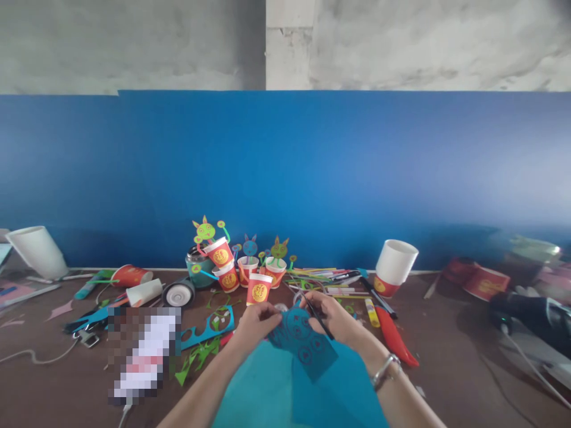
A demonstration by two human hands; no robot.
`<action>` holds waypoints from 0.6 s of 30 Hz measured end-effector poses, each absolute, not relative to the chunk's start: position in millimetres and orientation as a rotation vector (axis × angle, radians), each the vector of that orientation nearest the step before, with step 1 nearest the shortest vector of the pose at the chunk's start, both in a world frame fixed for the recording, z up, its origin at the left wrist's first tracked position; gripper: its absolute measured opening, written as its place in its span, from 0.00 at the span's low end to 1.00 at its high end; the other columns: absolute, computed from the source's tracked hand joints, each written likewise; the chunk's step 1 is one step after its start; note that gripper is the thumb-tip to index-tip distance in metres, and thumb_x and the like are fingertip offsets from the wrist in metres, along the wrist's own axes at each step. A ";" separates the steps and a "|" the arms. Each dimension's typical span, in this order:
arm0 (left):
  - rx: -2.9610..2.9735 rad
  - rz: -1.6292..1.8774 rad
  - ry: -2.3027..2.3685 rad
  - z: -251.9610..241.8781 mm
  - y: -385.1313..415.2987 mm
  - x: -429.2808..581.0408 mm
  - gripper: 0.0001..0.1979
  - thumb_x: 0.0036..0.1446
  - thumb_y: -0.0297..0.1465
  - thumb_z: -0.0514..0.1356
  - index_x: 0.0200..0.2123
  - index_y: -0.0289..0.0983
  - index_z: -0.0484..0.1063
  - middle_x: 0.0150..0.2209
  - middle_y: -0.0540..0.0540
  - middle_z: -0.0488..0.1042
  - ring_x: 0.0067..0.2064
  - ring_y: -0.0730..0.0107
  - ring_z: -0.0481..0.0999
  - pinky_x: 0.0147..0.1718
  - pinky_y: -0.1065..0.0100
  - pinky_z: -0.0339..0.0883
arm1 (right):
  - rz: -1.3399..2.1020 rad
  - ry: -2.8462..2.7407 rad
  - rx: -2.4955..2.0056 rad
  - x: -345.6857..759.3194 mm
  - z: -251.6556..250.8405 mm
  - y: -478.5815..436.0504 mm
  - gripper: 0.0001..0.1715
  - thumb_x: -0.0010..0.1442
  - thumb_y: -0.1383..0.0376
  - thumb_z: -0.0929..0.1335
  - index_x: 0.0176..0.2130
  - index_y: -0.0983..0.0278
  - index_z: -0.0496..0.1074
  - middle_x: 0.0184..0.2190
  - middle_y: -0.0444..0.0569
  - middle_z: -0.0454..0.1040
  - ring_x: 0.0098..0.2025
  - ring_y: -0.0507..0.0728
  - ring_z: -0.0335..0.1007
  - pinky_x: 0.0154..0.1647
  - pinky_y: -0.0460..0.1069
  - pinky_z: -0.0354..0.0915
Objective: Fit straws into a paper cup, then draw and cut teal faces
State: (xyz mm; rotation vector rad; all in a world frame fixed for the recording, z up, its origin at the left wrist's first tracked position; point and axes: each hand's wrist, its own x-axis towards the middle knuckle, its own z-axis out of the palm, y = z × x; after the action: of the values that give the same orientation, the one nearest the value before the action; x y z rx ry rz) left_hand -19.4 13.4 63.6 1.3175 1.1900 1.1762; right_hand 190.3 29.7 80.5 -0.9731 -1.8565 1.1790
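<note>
A piece of blue paper (312, 355) with round shapes drawn on it is held up between my two hands. My left hand (263, 321) pinches its left edge. In my right hand (332, 315), at the upper right of the paper, is a dark, thin tool, perhaps scissors, partly hidden by the fingers. Flat blue sheets (254, 386) lie below on the table. Just beyond my hands stands a red paper cup (260, 288) with a yellow emblem.
Behind are cups bearing paper animal figures (250, 245), and straws and pens (334, 274). Blue and green scraps (200, 359) and a pixelated object lie left. A glue stick (372, 312), a red curved object (396, 339) and stacked white cups (396, 261) are right.
</note>
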 end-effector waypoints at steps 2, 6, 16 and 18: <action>1.300 1.182 1.166 65.9 12.9 -19.9 0.12 0.39 0.37 0.67 0.17 0.35 0.72 0.13 0.52 0.66 0.17 0.75 0.63 0.15 0.75 0.53 | 1.091 -1.818 -1.009 186.6 85.5 27.2 0.14 0.46 0.72 0.67 0.36 0.65 0.67 0.28 0.44 0.69 0.30 0.52 0.65 0.30 0.45 0.60; 1.197 1.361 1.169 65.5 15.5 -22.9 0.14 0.42 0.40 0.66 0.21 0.34 0.72 0.17 0.52 0.68 0.21 0.74 0.66 0.20 0.74 0.58 | 0.672 -1.584 -1.190 177.2 100.2 18.8 0.16 0.52 0.62 0.69 0.41 0.64 0.66 0.33 0.48 0.71 0.32 0.54 0.66 0.31 0.47 0.61; 0.883 1.790 1.171 90.2 -0.2 -20.8 0.16 0.46 0.42 0.66 0.27 0.37 0.67 0.15 0.58 0.61 0.17 0.80 0.60 0.16 0.78 0.52 | 1.690 -2.033 -0.994 168.4 116.6 -12.8 0.20 0.52 0.52 0.70 0.35 0.65 0.68 0.20 0.43 0.72 0.21 0.50 0.68 0.18 0.42 0.57; 0.814 1.838 1.136 93.8 -2.4 -19.7 0.17 0.44 0.42 0.67 0.27 0.38 0.66 0.16 0.57 0.64 0.17 0.79 0.62 0.15 0.78 0.53 | 1.682 -2.016 -1.012 166.7 113.7 -12.0 0.20 0.53 0.51 0.70 0.35 0.65 0.68 0.20 0.43 0.72 0.20 0.50 0.68 0.18 0.41 0.55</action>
State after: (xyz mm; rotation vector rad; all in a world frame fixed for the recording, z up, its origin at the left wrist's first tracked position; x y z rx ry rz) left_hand -19.7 -2.4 93.8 0.8143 1.1364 1.8380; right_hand 166.7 -12.0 113.7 -1.0115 -2.0157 1.6822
